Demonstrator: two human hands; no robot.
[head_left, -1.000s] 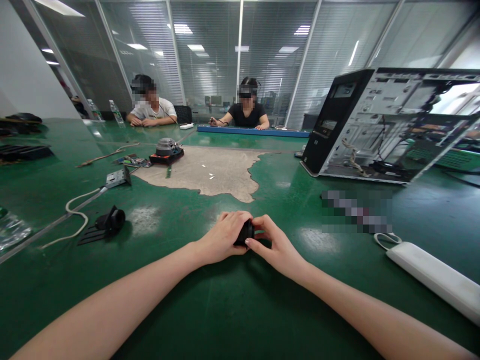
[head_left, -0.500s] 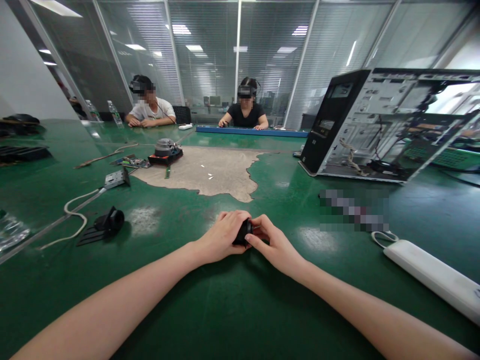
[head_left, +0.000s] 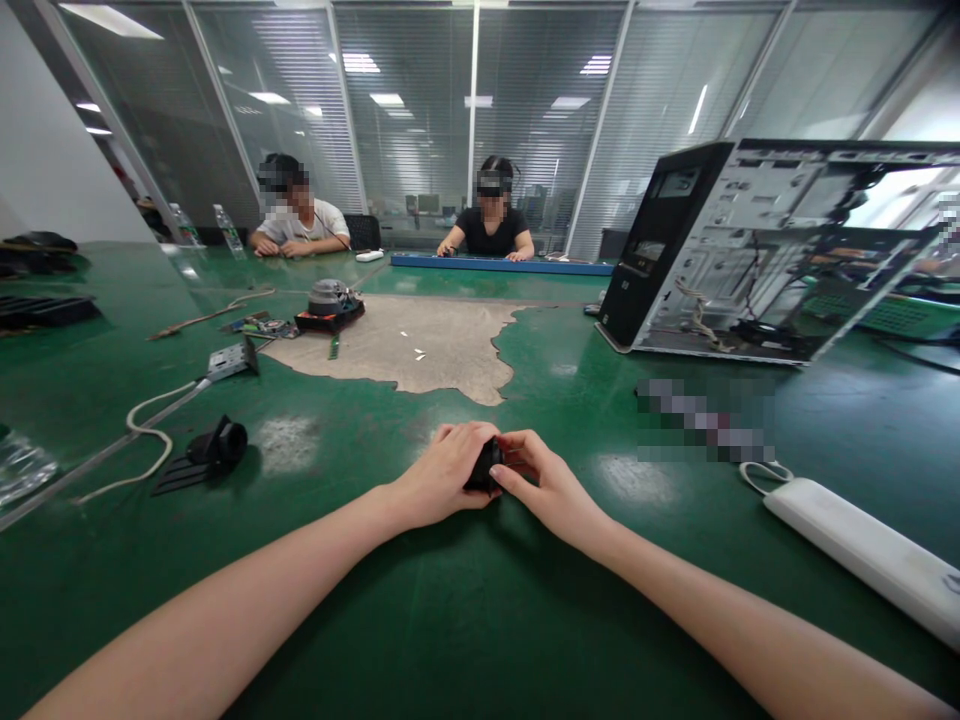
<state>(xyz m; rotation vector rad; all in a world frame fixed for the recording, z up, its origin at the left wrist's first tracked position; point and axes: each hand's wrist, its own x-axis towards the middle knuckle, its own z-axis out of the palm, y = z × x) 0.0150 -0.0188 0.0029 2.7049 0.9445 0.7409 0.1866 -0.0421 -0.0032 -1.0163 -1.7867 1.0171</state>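
Observation:
Just above the green table [head_left: 480, 620], a small black part with a rounded end [head_left: 481, 470] is between my two hands. My left hand [head_left: 450, 468] wraps over its top and left side, with the fingers closed around it. From the right, my right hand [head_left: 541, 475] pinches its rounded end between thumb and fingertips. Much of the part is covered by my fingers, so its exact kind does not show. Left of my hands lies a black plastic piece with a round collar and flat slats [head_left: 217, 443].
An opened computer case [head_left: 675, 250] stands at right, near a white power strip [head_left: 862, 550]. A metal-ended cable [head_left: 232, 358], circuit board [head_left: 262, 325] and CPU cooler [head_left: 330, 303] lie at left. Two people [head_left: 300, 220] sit across the table, behind a blue bar [head_left: 502, 264].
My right fingers have shifted slightly at the black part's rounded end. My left hand keeps its hold, and the things on the table have stayed in place.

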